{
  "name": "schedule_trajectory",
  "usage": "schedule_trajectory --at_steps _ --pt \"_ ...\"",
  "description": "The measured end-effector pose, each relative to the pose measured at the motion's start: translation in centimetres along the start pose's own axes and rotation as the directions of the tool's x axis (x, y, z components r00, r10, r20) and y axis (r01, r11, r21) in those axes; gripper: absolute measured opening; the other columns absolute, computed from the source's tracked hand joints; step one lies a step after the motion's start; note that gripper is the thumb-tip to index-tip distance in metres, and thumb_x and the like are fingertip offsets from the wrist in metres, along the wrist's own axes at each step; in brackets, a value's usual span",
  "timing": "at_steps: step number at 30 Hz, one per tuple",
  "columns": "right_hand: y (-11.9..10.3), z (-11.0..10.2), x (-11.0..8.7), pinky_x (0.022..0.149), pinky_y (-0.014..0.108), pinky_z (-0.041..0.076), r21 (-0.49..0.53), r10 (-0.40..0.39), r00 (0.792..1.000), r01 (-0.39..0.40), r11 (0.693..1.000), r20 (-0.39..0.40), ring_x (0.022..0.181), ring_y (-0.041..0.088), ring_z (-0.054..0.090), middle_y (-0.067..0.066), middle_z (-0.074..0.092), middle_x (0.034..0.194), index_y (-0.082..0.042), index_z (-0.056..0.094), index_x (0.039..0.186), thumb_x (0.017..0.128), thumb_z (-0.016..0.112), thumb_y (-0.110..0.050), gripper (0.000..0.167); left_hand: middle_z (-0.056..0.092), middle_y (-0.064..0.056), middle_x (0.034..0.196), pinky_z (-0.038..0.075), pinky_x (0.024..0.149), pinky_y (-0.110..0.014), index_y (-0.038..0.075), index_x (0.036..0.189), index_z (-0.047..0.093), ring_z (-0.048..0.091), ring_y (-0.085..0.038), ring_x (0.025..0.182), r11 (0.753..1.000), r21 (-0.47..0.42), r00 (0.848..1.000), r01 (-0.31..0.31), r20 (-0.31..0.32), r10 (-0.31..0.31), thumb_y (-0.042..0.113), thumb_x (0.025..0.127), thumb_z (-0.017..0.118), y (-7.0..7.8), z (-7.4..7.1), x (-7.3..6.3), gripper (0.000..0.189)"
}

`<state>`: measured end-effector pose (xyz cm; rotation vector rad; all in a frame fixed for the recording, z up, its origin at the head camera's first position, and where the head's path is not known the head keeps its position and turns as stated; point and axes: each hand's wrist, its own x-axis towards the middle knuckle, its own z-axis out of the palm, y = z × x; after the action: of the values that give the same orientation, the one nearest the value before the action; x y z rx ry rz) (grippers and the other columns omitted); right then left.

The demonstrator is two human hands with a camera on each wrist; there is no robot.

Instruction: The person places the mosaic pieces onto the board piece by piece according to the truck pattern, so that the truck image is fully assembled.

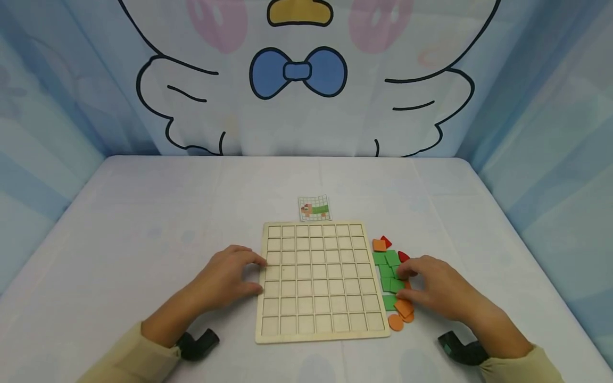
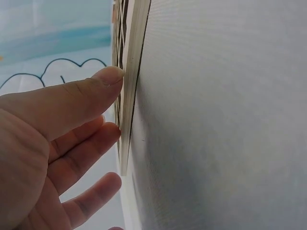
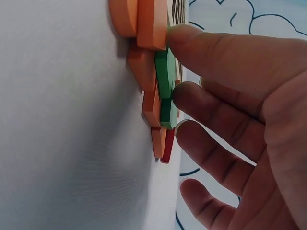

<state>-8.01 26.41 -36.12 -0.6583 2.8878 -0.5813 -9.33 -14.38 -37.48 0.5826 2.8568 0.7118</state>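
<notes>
gridded wooden board (image 1: pixel 321 288) lies flat on the white table (image 1: pixel 158 223), between your hands. nearest you, by its lower right corner, is a round orange tile (image 1: pixel 395 322), with overlapping orange tiles (image 1: pixel 404 307) just beyond. past those your right hand (image 1: pixel 437 285) reaches over the green tiles (image 1: pixel 387 270) — thumb and index finger spread, no tile lifted between them; whether the tips press on one, i can't tell. opposite, your left hand (image 1: pixel 229 276) rests at the board's left edge, thumb and fingers apart. farther off are red tiles (image 1: pixel 403 257), then a small picture card (image 1: pixel 315 208) beyond the board. you seem to be choosing a first tile while steadying the board — next calls for pinching one by its sides without shoving its neighbours.
</notes>
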Motion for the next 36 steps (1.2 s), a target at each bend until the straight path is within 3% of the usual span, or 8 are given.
schedule_trajectory --at_steps 12,36 --pt "-0.04 0.25 0.22 0.083 0.043 0.052 -0.025 -0.03 0.999 0.029 0.999 -0.03 0.09 0.015 0.059 -0.011 0.065 0.096 -0.013 0.071 0.1 0.08 0.086 -0.019 0.026 0.07 -0.001 0.112 0.042 0.099 -0.054 0.011 0.111 0.074 0.054 -0.033 0.122 1.0 0.008 1.0 -0.015 -0.008 0.015 0.021 0.076 0.089 0.02 -0.09 0.03 0.039" --pt "-0.48 0.41 0.44 0.08 0.04 0.052 -0.066 -0.042 0.999 0.041 0.997 -0.016 0.085 0.012 0.055 -0.01 0.064 0.094 -0.013 0.07 0.1 0.081 0.084 -0.017 0.023 0.069 0.0 0.113 0.042 0.1 -0.053 0.012 0.11 0.073 0.054 -0.033 0.122 1.0 -0.012 1.0 0.022 0.011 -0.022 0.021 0.077 0.088 0.04 -0.13 0.05 0.038"
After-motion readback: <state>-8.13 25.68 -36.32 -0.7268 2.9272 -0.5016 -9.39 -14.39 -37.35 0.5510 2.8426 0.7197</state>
